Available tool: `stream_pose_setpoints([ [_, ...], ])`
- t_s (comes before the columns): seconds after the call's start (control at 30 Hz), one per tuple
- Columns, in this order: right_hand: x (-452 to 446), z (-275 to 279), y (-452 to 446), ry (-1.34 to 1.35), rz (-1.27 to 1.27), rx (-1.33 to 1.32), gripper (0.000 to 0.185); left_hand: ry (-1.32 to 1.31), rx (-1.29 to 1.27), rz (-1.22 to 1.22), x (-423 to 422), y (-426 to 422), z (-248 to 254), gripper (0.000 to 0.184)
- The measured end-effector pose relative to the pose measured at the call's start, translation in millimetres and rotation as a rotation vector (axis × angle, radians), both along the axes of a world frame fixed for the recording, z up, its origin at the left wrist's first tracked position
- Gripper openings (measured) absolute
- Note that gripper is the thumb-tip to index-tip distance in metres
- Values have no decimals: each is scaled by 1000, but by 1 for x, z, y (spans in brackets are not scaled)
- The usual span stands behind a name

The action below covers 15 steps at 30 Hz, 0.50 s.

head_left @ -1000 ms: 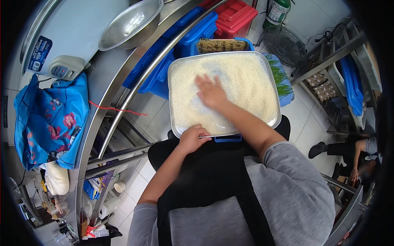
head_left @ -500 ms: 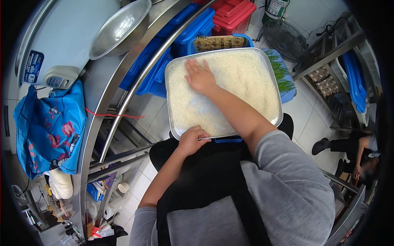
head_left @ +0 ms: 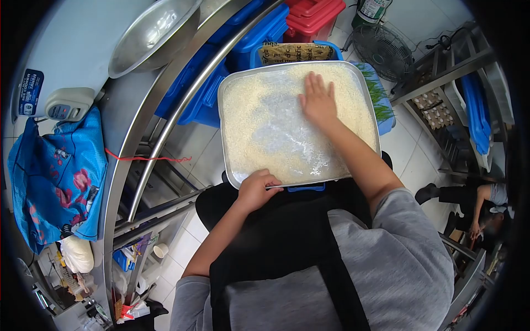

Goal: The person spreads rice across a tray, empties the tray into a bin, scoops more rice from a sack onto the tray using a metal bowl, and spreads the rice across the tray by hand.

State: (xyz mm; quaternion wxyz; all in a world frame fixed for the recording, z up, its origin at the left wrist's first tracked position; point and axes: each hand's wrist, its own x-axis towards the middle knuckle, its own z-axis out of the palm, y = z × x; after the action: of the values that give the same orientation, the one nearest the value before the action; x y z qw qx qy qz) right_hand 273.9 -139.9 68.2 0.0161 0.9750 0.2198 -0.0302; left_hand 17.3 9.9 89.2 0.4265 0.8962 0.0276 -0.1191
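A wide metal tray (head_left: 287, 129) rests in front of my lap, with pale grains that look like uncooked rice (head_left: 243, 113) spread over it. Bare metal shows through the middle, and more grains lie along the left and right sides. My left hand (head_left: 256, 191) grips the near rim toward the left corner, its thumb over the edge. Fingers stretched out, my right hand (head_left: 320, 105) lies flat on the grains in the tray's far right half. What supports the tray is mostly hidden; a blue edge shows beneath its near side.
A steel table (head_left: 132, 127) at left bears a metal bowl (head_left: 152, 41) and a blue flowered bag (head_left: 61, 176). Blue bins (head_left: 207, 99) and a red bin (head_left: 312, 19) stand beyond the tray. At right are a fan (head_left: 383, 49), a shelf with egg trays (head_left: 433, 107) and another person (head_left: 480, 198).
My right hand has swept rightward across the tray, pushing grains along and baring more metal in the middle. My left hand still holds the near rim. The view has shifted slightly.
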Motion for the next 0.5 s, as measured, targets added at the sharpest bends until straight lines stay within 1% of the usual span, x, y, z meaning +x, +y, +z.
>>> stream_pose_setpoints([
  [0.07,-9,-3,31,32,109,126,63,-12,-5,5,-2,0,1,15],
  [0.13,-15,-7,67,66,202,200,63,11,18,1,0,-1,4,15],
  [0.17,-20,-6,85,68,205,204,63,13,22,4,0,-1,4,15],
  [0.23,-28,-5,112,146,329,287,63,-35,38,-18,0,-1,4,16],
  [0.37,-36,-11,124,165,306,242,62,-51,25,-11,0,0,2,16],
  [0.47,-22,-17,96,66,75,171,64,-26,23,-8,0,0,2,16],
  [0.5,-20,-19,84,65,77,168,64,-28,27,-12,0,0,3,16],
])
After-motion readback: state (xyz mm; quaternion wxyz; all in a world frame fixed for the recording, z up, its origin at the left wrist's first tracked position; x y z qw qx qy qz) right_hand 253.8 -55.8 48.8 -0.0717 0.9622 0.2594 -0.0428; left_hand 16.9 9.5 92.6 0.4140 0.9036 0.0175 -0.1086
